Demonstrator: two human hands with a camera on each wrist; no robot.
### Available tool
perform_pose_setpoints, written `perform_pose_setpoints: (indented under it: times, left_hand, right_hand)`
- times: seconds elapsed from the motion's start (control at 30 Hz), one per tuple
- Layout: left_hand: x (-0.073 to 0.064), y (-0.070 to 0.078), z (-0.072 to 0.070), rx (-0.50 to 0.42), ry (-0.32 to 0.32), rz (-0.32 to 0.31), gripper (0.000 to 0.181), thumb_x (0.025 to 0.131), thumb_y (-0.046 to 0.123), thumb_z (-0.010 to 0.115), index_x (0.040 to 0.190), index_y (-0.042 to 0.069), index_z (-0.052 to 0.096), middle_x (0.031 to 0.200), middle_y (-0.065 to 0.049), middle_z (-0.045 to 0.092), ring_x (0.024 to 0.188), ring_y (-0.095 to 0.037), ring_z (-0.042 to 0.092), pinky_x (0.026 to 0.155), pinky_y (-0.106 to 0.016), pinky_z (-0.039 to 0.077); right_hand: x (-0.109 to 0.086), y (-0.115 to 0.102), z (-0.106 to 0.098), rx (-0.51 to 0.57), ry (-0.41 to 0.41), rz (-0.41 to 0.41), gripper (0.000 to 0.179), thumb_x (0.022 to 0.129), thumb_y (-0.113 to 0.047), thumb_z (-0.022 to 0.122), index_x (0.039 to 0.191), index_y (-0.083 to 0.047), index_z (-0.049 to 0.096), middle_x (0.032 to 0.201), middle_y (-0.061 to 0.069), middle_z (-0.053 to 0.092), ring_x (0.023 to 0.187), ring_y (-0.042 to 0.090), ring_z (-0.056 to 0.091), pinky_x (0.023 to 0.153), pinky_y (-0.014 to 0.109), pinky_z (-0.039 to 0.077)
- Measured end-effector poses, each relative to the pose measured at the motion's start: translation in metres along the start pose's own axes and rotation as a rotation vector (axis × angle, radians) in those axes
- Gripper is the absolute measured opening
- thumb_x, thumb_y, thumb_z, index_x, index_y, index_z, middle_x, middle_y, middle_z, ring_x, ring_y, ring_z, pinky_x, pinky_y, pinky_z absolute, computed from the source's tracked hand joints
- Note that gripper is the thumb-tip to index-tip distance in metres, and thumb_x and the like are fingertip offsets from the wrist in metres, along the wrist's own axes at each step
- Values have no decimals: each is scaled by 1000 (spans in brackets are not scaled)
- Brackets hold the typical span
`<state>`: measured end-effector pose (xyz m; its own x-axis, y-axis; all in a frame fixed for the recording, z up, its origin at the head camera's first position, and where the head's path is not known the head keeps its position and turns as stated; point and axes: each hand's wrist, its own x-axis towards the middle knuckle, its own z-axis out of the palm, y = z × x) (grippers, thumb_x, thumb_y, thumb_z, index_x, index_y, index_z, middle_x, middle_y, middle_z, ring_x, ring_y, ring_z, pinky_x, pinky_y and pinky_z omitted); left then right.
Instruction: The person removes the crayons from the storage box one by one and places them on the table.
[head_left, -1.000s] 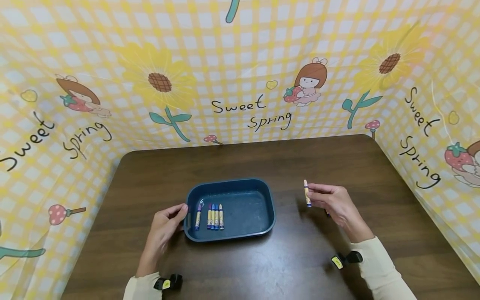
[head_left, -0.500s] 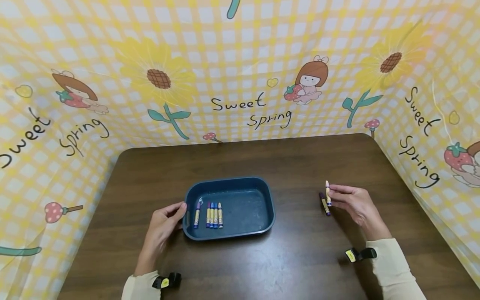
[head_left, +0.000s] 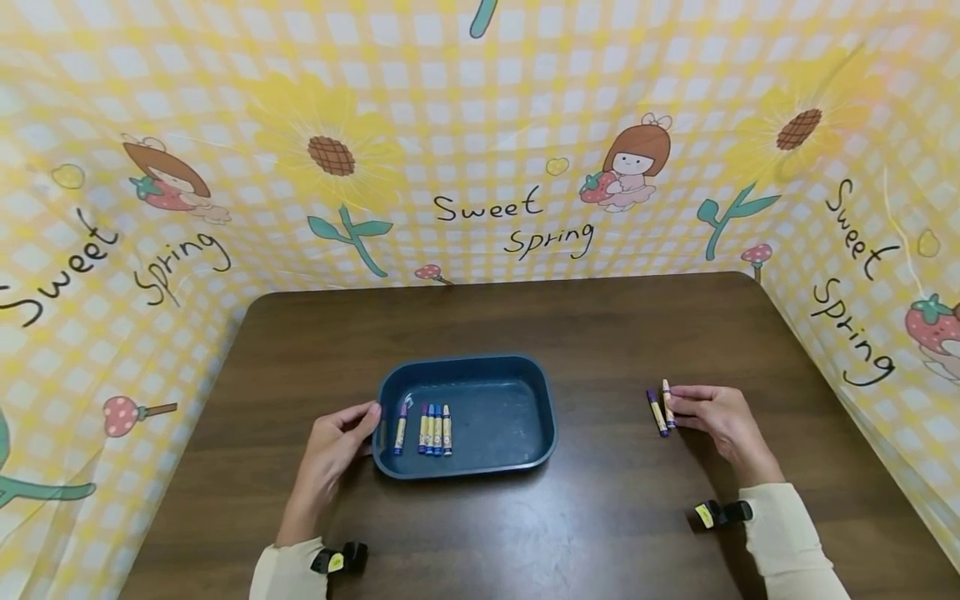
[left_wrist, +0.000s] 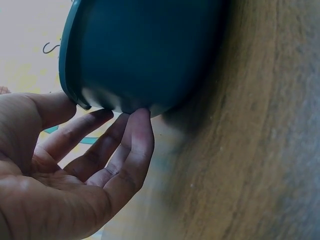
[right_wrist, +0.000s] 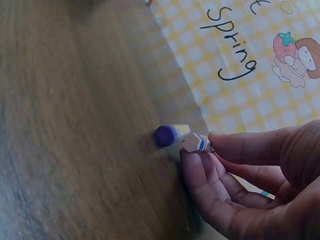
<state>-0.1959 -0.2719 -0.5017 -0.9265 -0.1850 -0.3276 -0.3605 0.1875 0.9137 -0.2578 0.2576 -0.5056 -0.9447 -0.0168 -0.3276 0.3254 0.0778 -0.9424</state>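
My left hand (head_left: 339, 446) holds the left end of a dark blue tray (head_left: 480, 474); in the left wrist view the thumb is at the rim and the fingertips press the outer wall. Inside the tray, a purple crayon (head_left: 400, 430) lies apart at the left, with a row of several crayons (head_left: 431, 432) beside it. On the right, my right hand (head_left: 722, 421) pinches a pale peach crayon (head_left: 667, 400) between thumb and fingers, low over the table. Just left of it a dark purple crayon (head_left: 657, 414) lies on the wood. The right wrist view shows both crayons (right_wrist: 167, 135) end-on.
The brown wooden table (head_left: 517, 533) is enclosed at the back and sides by a yellow checked cloth (head_left: 480, 125) with printed flowers and words. Black straps with cameras sit at both wrists, below cream sleeves (head_left: 787, 529).
My right hand has moved right and down with the peach crayon, from left of the dark purple crayon to its right side, close to the table. The left hand stays at the tray.
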Motion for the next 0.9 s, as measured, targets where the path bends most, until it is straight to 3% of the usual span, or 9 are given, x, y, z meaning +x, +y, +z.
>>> perform_pose_setpoints:
  times: [0.1, 0.2, 0.63, 0.9]
  left_hand:
    - [0, 0, 0, -4, 1, 5, 50, 101, 34, 63, 138, 0, 61, 134, -19, 63, 93, -7, 65, 77, -22, 60]
    - [0, 0, 0, -5, 9, 7, 49, 102, 34, 63, 138, 0, 61, 133, -20, 63, 92, -6, 65, 77, -21, 60]
    - [-2, -3, 2, -15, 14, -10, 49, 101, 34, 64, 138, 2, 62, 135, -19, 63, 98, -11, 67, 80, -24, 61]
    - [-2, -4, 2, -22, 21, 3, 48, 101, 34, 64, 137, 1, 63, 134, -20, 63, 98, -13, 68, 80, -25, 62]
  right_hand:
    - [-1, 2, 4, -110, 25, -2, 38, 92, 1, 70, 122, 22, 60, 88, -7, 74, 76, 4, 71, 72, 24, 62]
    - [-1, 1, 8, -210, 48, -12, 43, 93, -2, 70, 125, 24, 57, 89, -4, 75, 74, 3, 71, 70, 22, 61]
    - [-8, -5, 13, -521, 178, -1, 31, 90, -11, 75, 110, 12, 72, 85, 11, 78, 66, 9, 72, 61, 20, 57]
    - [-8, -5, 20, -747, 231, -93, 24, 89, -14, 75, 102, 6, 77, 84, 13, 78, 63, 5, 66, 56, 23, 50]
